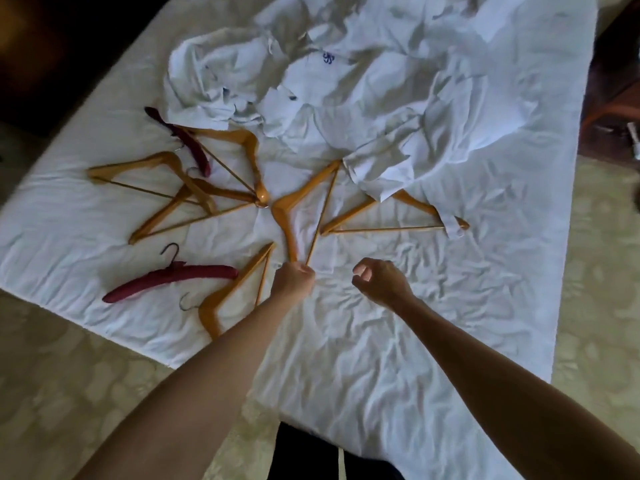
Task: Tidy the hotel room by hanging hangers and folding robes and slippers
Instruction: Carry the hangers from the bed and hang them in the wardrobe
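Several wooden hangers lie scattered on the white bed sheet (415, 323). My left hand (293, 279) grips the near end of the middle wooden hanger (294, 202), fingers curled round its tip. My right hand (379, 280) hovers just right of it with fingers loosely curled, holding nothing. Another wooden hanger (367, 220) lies partly under a crumpled white robe (398, 133). A further wooden one (228, 292) lies beside my left forearm. Two padded maroon hangers (169, 278) (187, 140) lie at the left. A second rumpled robe (214, 77) with blue embroidery lies behind.
A cluster of wooden hangers (180, 192) overlaps at the left of the bed. Patterned carpet (69, 393) surrounds the bed's near corner. Dark wooden furniture (613, 109) stands at the far right.
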A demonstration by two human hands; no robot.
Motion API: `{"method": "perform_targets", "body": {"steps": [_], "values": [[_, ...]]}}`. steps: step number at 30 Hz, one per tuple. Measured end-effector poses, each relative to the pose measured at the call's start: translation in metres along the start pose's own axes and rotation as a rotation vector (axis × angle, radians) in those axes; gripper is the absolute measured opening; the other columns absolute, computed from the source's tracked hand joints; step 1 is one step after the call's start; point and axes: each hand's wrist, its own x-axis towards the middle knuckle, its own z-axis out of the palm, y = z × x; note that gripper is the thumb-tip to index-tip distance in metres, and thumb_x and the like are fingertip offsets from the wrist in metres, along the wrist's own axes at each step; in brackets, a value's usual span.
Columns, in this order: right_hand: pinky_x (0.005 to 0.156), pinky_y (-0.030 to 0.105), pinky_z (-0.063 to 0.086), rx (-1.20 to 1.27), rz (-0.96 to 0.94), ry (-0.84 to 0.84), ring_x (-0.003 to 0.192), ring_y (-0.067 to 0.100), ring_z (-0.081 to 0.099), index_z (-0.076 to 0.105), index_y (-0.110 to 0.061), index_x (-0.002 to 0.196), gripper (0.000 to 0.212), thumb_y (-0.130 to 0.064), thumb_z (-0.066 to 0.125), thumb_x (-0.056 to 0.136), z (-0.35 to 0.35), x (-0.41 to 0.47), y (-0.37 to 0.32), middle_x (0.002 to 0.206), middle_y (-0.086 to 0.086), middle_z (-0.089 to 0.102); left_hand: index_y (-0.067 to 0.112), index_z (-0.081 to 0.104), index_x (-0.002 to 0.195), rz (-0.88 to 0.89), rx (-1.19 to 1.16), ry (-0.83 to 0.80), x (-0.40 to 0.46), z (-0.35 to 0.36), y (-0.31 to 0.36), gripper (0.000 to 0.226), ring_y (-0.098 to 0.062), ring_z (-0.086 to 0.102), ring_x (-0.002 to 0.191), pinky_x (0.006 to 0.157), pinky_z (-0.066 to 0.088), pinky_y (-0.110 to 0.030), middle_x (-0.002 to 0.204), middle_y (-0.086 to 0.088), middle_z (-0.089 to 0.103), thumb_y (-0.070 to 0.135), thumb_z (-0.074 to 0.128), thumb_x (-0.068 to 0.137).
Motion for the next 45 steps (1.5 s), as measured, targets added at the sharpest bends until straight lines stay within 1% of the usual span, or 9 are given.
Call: {"method": "perform_targets", "body": {"steps": [7,12,20,25,29,34,39,42,45], "values": [[0.094,0.04,0.045,-0.244,0.088,0.131,0.108,0.031,0.065,0.063,-0.017,0.118,0.051,-0.057,0.056,0.087,0.051,0.173,0.015,0.113,0.009,0.071,0.005,0.061,0.12,-0.013,0.406,0.315,0.142,0.017,-0.008,0.051,-0.034,0.065,0.111,0.084,0.053,-0.04,0.121,-0.016,0.067,0.048,0.052,0.096],[0.087,0.04,0.046,-0.089,0.337,0.307,0.111,0.037,0.063,0.068,-0.009,0.113,0.071,-0.072,0.048,0.086,0.075,0.269,0.024,0.116,0.016,0.068,0.004,0.043,0.137,-0.06,0.31,0.357,0.226,0.045,-0.019,0.057,-0.035,0.059,0.118,0.083,0.049,-0.041,0.135,-0.017,0.056,0.047,0.048,0.1],[0.09,0.038,0.046,-0.011,0.435,0.36,0.115,0.037,0.061,0.071,-0.008,0.112,0.055,-0.055,0.06,0.086,0.092,0.269,0.044,0.118,0.02,0.068,0.007,0.047,0.122,0.007,0.179,0.506,0.243,0.072,-0.029,0.039,-0.035,0.066,0.098,0.065,0.04,-0.037,0.109,-0.014,0.067,0.041,0.043,0.105],[0.082,0.038,0.05,-0.133,0.377,0.248,0.099,0.036,0.067,0.072,-0.013,0.101,0.055,-0.064,0.057,0.085,0.151,0.179,0.055,0.103,0.016,0.071,0.007,0.053,0.114,-0.034,0.164,0.409,0.195,0.097,-0.054,0.034,-0.038,0.066,0.099,0.077,0.052,-0.045,0.108,-0.016,0.068,0.038,0.043,0.103],[0.06,0.029,0.051,-0.156,0.335,0.174,0.067,0.02,0.065,0.068,-0.018,0.077,0.068,-0.08,0.042,0.084,0.144,0.18,0.06,0.075,0.002,0.067,0.014,0.058,0.109,-0.051,0.125,0.316,0.177,0.102,-0.061,0.033,-0.027,0.069,0.087,0.071,0.058,-0.038,0.1,-0.005,0.071,0.045,0.049,0.1],[0.067,0.031,0.047,-0.117,0.153,0.506,0.085,0.027,0.067,0.07,-0.018,0.095,0.024,-0.041,0.067,0.087,0.08,0.193,0.096,0.099,0.003,0.069,0.015,0.059,0.109,-0.073,0.098,0.319,0.18,0.092,-0.058,0.04,-0.016,0.059,0.077,0.066,0.048,-0.032,0.1,-0.001,0.069,0.052,0.056,0.096],[0.08,0.037,0.051,-0.149,0.256,0.277,0.075,0.028,0.066,0.069,-0.008,0.071,0.063,-0.065,0.053,0.09,0.088,0.213,0.094,0.075,0.012,0.069,0.013,0.064,0.1,-0.08,0.092,0.4,0.187,0.097,-0.054,0.041,-0.015,0.055,0.072,0.064,0.043,-0.031,0.089,0.0,0.067,0.053,0.054,0.097],[0.059,0.029,0.046,-0.149,0.306,0.189,0.06,0.018,0.055,0.054,-0.014,0.061,0.06,-0.069,0.057,0.085,0.135,0.21,0.071,0.062,0.002,0.056,0.013,0.068,0.085,-0.091,-0.157,0.328,0.196,0.104,-0.058,0.038,-0.013,0.067,0.061,0.067,0.058,-0.033,0.075,0.005,0.07,0.046,0.054,0.098],[0.049,0.024,0.042,0.015,0.391,0.246,0.056,0.015,0.059,0.062,-0.019,0.065,0.039,-0.052,0.063,0.085,0.151,0.205,0.053,0.06,-0.002,0.059,0.01,0.068,0.082,-0.138,-0.506,0.239,0.191,0.101,-0.057,0.031,-0.012,0.069,0.052,0.06,0.061,-0.026,0.069,-0.003,0.071,0.036,0.06,0.098]]}}
